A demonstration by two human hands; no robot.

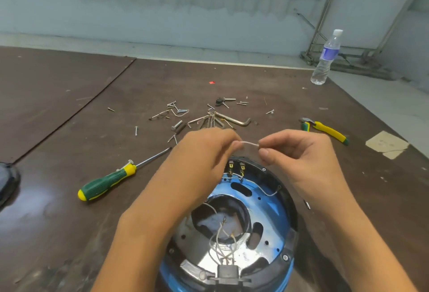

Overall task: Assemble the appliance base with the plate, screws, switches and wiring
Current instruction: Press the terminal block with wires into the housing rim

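A round blue and black appliance base (274, 201) lies open side up near the table's front edge, with a shiny metal plate (218, 261) inside it. Loose white wires (220, 238) curl over its centre hole, and a black switch block (227, 273) sits at its near rim. Brass terminals (235, 168) stand at the far rim. My left hand (204, 159) and my right hand (299, 150) hover above the base, each pinching one end of a short white wire (250, 144) stretched between them.
Screws, hex keys and small metal parts (209, 115) lie scattered beyond my hands. A green and yellow screwdriver (109, 179) rests at the left, yellow-handled pliers (325, 129) at the right. A water bottle (326, 59) stands at the far right, and a dark object (7, 182) at the left edge.
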